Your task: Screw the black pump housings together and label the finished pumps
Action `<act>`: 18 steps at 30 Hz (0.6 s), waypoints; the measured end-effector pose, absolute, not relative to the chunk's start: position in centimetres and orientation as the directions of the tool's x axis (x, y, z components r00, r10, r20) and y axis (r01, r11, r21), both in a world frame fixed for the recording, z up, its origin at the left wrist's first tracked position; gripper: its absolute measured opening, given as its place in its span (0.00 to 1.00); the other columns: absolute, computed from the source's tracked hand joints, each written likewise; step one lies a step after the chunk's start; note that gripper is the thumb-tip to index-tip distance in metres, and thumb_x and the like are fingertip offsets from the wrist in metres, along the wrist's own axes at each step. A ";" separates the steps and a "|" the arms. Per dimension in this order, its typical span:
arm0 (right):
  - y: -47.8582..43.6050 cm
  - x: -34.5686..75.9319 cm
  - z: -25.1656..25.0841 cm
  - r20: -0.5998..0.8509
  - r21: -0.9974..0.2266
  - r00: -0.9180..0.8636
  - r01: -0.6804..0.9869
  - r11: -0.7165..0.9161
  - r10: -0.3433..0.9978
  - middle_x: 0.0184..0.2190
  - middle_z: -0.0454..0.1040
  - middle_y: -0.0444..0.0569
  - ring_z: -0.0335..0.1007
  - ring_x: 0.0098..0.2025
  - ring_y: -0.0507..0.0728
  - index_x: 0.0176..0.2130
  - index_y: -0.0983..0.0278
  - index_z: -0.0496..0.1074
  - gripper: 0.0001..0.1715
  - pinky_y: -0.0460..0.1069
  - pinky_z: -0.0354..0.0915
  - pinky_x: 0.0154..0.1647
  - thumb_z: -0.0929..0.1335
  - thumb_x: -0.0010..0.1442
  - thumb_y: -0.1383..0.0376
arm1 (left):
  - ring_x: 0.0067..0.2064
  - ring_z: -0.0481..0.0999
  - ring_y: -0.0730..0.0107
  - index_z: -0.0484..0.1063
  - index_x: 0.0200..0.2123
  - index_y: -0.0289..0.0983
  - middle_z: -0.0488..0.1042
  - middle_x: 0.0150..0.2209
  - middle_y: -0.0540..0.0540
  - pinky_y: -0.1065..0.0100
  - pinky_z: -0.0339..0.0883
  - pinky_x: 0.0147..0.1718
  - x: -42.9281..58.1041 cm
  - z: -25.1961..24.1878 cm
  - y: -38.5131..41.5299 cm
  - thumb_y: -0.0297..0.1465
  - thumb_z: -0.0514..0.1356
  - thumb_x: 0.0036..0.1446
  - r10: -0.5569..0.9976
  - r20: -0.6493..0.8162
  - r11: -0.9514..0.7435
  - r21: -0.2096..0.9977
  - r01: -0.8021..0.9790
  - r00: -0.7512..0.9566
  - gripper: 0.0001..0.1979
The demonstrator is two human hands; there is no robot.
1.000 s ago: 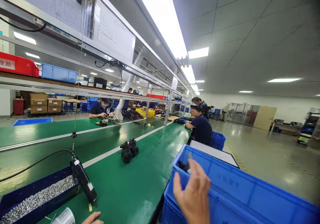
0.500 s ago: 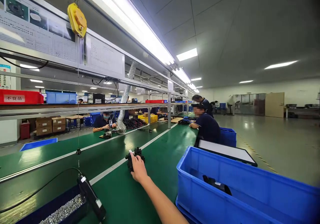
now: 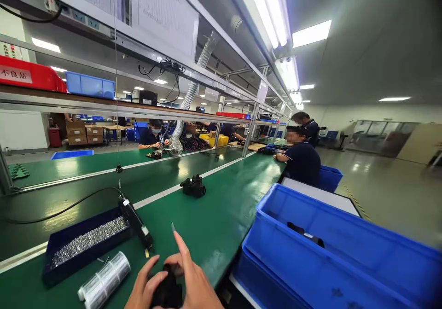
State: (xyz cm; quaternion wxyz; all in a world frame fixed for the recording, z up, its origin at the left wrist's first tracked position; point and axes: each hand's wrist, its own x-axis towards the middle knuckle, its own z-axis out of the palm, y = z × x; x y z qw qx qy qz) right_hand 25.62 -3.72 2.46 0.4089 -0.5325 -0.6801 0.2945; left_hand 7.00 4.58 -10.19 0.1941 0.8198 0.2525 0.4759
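Low in the view, my left hand [image 3: 144,285] and my right hand [image 3: 197,285] close around a black moulded part [image 3: 169,291]. Much of it is hidden by the fingers and the frame's bottom edge. My right index finger points up and away from the part, with a thin grey tip at its end that I cannot make out. Left of my hands lies a black electric screwdriver [image 3: 136,226], across the end of a dark tray of small metal screws [image 3: 91,240]. Farther up the green bench, several black parts [image 3: 193,186] sit in a cluster.
A roll of white labels [image 3: 105,279] lies in front of the screw tray. Blue bins [image 3: 304,265] stand at the right, with a black piece [image 3: 305,234] inside. A co-worker [image 3: 302,157] sits farther along the green bench [image 3: 228,198]. A cable hangs from above to the screwdriver.
My right hand has left the black parts up the bench and come back toward me. Both hands now hold a black part. The view has tipped down and turned left.
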 end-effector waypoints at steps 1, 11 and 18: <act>-4.0 25.0 2.7 0.234 -0.868 -0.073 0.433 0.242 0.970 0.55 0.75 0.53 0.73 0.55 0.67 0.77 0.52 0.37 0.84 0.61 0.68 0.59 0.85 0.40 0.59 | 0.63 0.74 0.48 0.70 0.59 0.49 0.71 0.64 0.40 0.53 0.73 0.59 6.6 -9.8 4.1 0.40 0.63 0.64 0.598 0.645 -0.783 0.597 0.175 0.476 0.21; -4.3 25.3 1.2 0.146 -0.989 0.146 -0.007 0.149 0.978 0.61 0.72 0.62 0.60 0.69 0.71 0.32 0.62 0.77 0.27 0.64 0.59 0.67 0.72 0.61 0.41 | 0.54 0.75 0.51 0.61 0.59 0.43 0.73 0.55 0.42 0.52 0.69 0.56 6.7 -1.5 0.1 0.28 0.75 0.43 0.858 0.246 -0.374 0.901 0.220 0.452 0.41; -4.5 24.4 -0.2 0.093 -0.993 0.031 0.077 0.091 0.995 0.60 0.73 0.63 0.58 0.70 0.72 0.31 0.63 0.79 0.33 0.67 0.54 0.70 0.72 0.58 0.36 | 0.56 0.73 0.52 0.61 0.59 0.42 0.70 0.57 0.41 0.54 0.67 0.57 6.5 -2.0 0.3 0.32 0.76 0.45 0.823 0.297 -0.398 0.910 0.119 0.484 0.40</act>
